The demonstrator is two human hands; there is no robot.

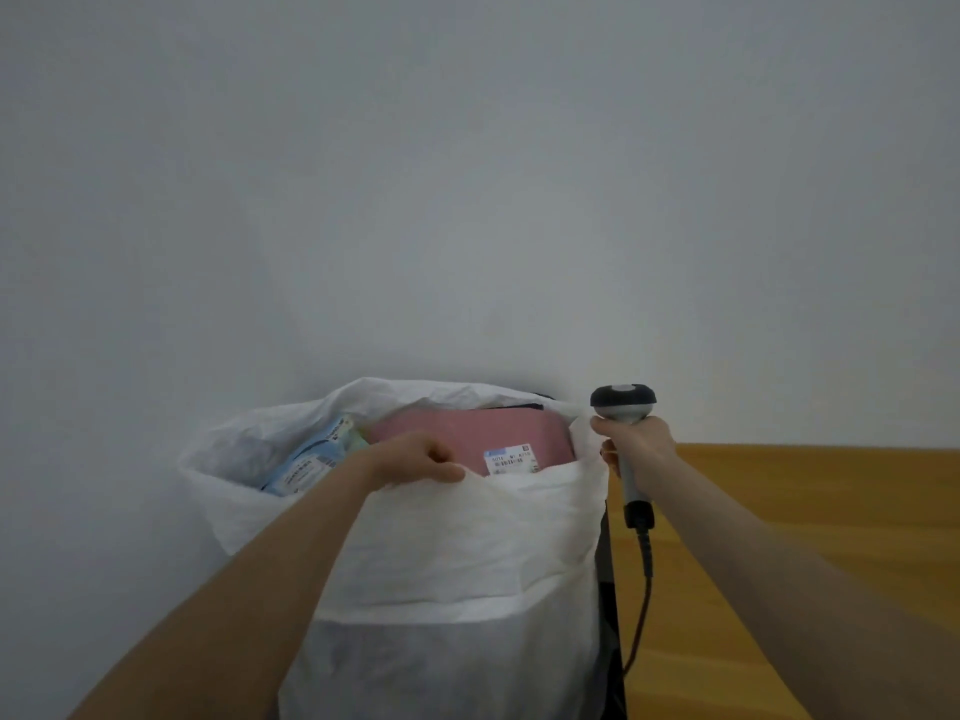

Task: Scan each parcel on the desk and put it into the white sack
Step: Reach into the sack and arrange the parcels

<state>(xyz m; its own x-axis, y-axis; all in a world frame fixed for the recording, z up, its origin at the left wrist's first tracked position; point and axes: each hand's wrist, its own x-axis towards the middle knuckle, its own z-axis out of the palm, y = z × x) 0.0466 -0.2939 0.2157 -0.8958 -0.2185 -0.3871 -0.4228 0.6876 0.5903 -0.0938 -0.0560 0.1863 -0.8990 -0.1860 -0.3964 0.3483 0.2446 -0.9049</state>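
Note:
The white sack (457, 553) stands open beside the desk, low in the middle of the view. Inside it lies a pink parcel (467, 433) with a white shipping label (510, 458), and a light blue parcel (311, 459) sits to its left. My left hand (415, 459) grips the sack's near rim, fingers curled over the edge. My right hand (636, 441) holds a grey and black barcode scanner (626, 407) by its handle, just right of the sack's rim, and pinches the sack's right edge as well. The scanner's cable (641, 589) hangs down.
The wooden desk (810, 522) lies to the right of the sack; no parcels show on the part in view. A plain pale wall (467, 174) fills the upper frame. A dark frame or stand (610, 615) runs down between sack and desk.

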